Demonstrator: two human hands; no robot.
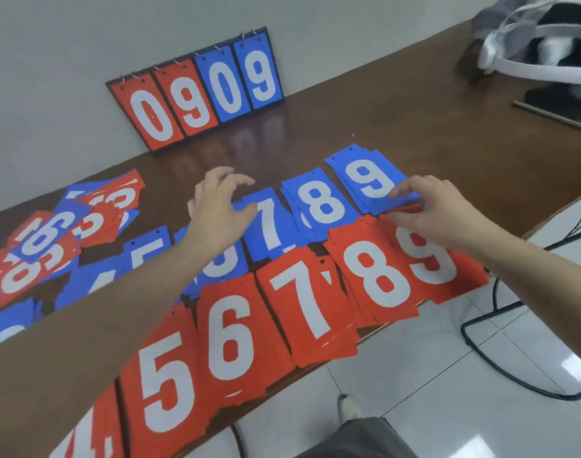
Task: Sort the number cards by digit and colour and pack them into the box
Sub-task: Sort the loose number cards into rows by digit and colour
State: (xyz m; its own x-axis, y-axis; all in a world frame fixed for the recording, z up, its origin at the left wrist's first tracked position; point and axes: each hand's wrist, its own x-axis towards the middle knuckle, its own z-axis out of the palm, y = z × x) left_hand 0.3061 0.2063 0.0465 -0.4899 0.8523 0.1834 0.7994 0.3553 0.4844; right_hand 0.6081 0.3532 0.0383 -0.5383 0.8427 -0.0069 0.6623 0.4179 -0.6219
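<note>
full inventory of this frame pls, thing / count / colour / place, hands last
scoreboard: one, two red and two blue flip cards reading 0909, leaning on the wall at the table's far edge
blue stacks: row reading 5 to 9, some partly hidden by the arms, mid-table
red stacks: row reading 5 to 9, along the near table edge
unsorted cards: mixed red and blue heap, count unclear, table's left end
table: one, dark brown
bag: one, grey with white straps, far right corner
cables: black, on the white tiled floor, right
left hand: fingers curled, empty, over the blue 6 and 7
right hand: pinching cards at the blue 9 stack's near edge
</note>
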